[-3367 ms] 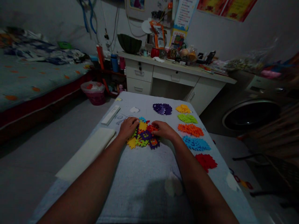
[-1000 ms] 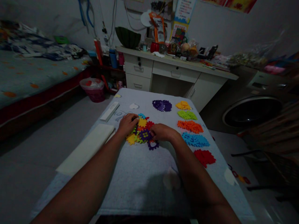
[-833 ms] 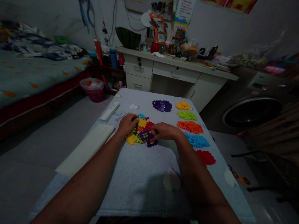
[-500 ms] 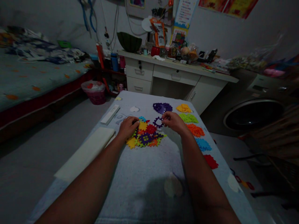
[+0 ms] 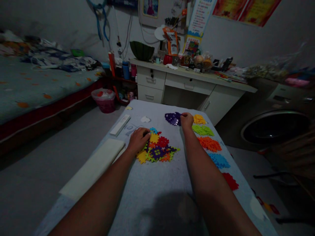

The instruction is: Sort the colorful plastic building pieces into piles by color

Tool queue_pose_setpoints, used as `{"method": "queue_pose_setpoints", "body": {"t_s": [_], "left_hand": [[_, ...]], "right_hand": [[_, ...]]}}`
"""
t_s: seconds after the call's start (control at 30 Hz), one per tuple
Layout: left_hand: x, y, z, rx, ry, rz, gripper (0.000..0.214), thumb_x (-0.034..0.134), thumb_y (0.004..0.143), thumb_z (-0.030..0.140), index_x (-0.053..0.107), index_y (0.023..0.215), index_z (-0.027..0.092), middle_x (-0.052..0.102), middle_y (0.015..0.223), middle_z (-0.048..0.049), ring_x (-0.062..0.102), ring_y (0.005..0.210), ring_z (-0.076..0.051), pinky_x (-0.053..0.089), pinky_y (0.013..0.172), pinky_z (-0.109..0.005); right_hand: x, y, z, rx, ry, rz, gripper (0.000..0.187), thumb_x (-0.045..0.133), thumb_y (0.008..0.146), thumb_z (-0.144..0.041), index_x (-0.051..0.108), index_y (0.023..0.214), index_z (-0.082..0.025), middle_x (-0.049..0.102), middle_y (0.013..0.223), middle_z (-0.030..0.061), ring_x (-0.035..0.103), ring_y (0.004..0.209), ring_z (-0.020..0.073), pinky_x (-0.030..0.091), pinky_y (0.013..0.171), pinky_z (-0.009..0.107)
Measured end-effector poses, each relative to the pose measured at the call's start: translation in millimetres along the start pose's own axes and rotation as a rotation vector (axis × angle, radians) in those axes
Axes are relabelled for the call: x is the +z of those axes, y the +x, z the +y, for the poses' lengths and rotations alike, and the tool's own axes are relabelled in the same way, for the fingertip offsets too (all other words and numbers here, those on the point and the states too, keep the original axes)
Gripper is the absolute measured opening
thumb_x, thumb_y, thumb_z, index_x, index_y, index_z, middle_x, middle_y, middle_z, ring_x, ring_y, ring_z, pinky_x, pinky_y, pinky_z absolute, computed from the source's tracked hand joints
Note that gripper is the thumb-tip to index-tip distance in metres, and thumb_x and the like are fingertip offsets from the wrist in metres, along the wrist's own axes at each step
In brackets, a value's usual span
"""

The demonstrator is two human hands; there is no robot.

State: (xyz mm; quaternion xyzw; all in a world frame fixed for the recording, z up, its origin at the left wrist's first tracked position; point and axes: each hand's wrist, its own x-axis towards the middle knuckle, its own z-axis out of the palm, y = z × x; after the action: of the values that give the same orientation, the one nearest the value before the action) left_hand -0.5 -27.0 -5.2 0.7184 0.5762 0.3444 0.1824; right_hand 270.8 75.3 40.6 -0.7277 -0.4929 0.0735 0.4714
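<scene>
My right hand [image 5: 187,120] is at the right edge of a pile of purple toothed plastic tiles [image 5: 172,118]. Its fingers are pinched on a purple tile that blends into that pile. My left hand [image 5: 139,139] rests against the left side of a heap of mixed-colour interlocking tiles [image 5: 162,142], fingers curled in. Something dark shows between its thumb and fingers, too small to name. A purple window-shaped tile [image 5: 157,152] lies on the front of the heap.
Along the table's right side lie yellow [image 5: 199,119], green [image 5: 203,130], orange [image 5: 210,144], blue [image 5: 219,160] and red tile piles [image 5: 230,181]. A white box [image 5: 120,125] and a pale flat sheet [image 5: 95,167] lie at left. Behind stands a desk [image 5: 151,78].
My right hand has carried a purple frame tile away from the mixed heap to the purple pile. My left hand stays by the heap. The whole view has shifted slightly.
</scene>
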Motion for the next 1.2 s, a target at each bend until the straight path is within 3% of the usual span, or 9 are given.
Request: {"method": "queue_pose_setpoints", "body": {"t_s": [0.27,0.4,0.53,0.67,0.8,0.87,1.07,1.2], "left_hand": [[-0.2,-1.4,1.3,-0.013,-0.019,0.007,0.027,0.052,0.087,0.038,0.069,0.102,0.024,0.068,0.11,-0.0052,0.059,0.105,-0.025,0.044,0.094,-0.04],[0.2,-0.5,0.3,-0.001,-0.017,0.011,0.026,0.052,0.087,0.038,0.069,0.102,0.024,0.068,0.109,-0.0049,0.059,0.105,-0.025,0.044,0.094,-0.04],[0.2,0.3,-0.1,-0.008,-0.024,0.002,0.032,0.045,0.092,0.043,0.069,0.1,0.023,0.068,0.108,-0.0054,0.059,0.105,-0.025,0.044,0.094,-0.04],[0.2,0.4,-0.8,-0.017,-0.045,-0.007,0.04,0.036,0.095,0.044,0.068,0.102,0.021,0.068,0.11,-0.007,0.059,0.107,-0.024,0.043,0.097,-0.04],[-0.2,0.3,-2.4,0.005,-0.058,-0.013,0.034,0.04,0.088,0.029,0.069,0.103,0.022,0.068,0.111,-0.006,0.058,0.111,-0.023,0.042,0.102,-0.04],[-0.7,0.3,-3.0,0.005,-0.056,-0.011,0.036,0.041,0.082,0.022,0.069,0.103,0.022,0.068,0.111,-0.0058,0.059,0.111,-0.023,0.042,0.103,-0.041],[-2.6,0.1,-3.9,0.015,-0.066,-0.013,0.04,0.041,0.075,0.019,0.069,0.103,0.021,0.067,0.111,-0.0061,0.059,0.111,-0.023,0.043,0.103,-0.04],[-1.8,0.5,-4.9,0.009,-0.059,-0.009,0.042,0.042,0.072,0.018,0.07,0.103,0.024,0.068,0.11,-0.0043,0.059,0.111,-0.023,0.044,0.103,-0.039]], "right_hand": [[11.6,0.9,8.3,-0.136,-0.09,-0.128,0.036,0.048,0.068,-0.012,0.076,0.092,-0.014,0.074,0.097,0.0107,0.065,0.099,0.0217,0.047,0.096,0.034],[1.8,-4.6,5.7,-0.174,-0.117,-0.176,0.039,0.048,0.067,-0.009,0.075,0.095,-0.016,0.074,0.103,0.0088,0.064,0.104,0.0204,0.043,0.102,0.034],[-14.4,-14.8,-6.4,-0.186,-0.049,-0.258,0.036,0.049,0.071,-0.012,0.074,0.097,-0.016,0.074,0.099,0.0068,0.065,0.097,0.0197,0.047,0.096,0.034],[-32.3,-39.4,-28.2,-0.256,0.021,-0.494,0.027,0.055,0.077,-0.016,0.073,0.097,-0.016,0.073,0.093,0.0044,0.065,0.087,0.0177,0.05,0.085,0.031],[-46.6,-74.5,-51.2,-0.452,-0.052,-0.829,0.024,0.061,0.078,-0.014,0.073,0.099,-0.015,0.073,0.096,0.0064,0.065,0.087,0.0175,0.048,0.082,0.029],[-48.1,-90.4,-59.3,-0.521,-0.134,-0.907,0.024,0.06,0.079,-0.011,0.073,0.1,-0.014,0.073,0.101,0.008,0.064,0.091,0.0179,0.046,0.084,0.028],[-29.0,-120.6,-65.7,-0.61,-0.337,-0.857,0.035,0.062,0.083,-0.017,0.067,0.117,-0.014,0.067,0.116,0.0129,0.059,0.107,0.0221,0.042,0.096,0.032],[-15.2,-129.8,-61.6,-0.63,-0.391,-0.833,0.047,0.068,0.079,-0.021,0.061,0.126,-0.016,0.064,0.117,0.0119,0.056,0.108,0.0225,0.041,0.096,0.032]]}}
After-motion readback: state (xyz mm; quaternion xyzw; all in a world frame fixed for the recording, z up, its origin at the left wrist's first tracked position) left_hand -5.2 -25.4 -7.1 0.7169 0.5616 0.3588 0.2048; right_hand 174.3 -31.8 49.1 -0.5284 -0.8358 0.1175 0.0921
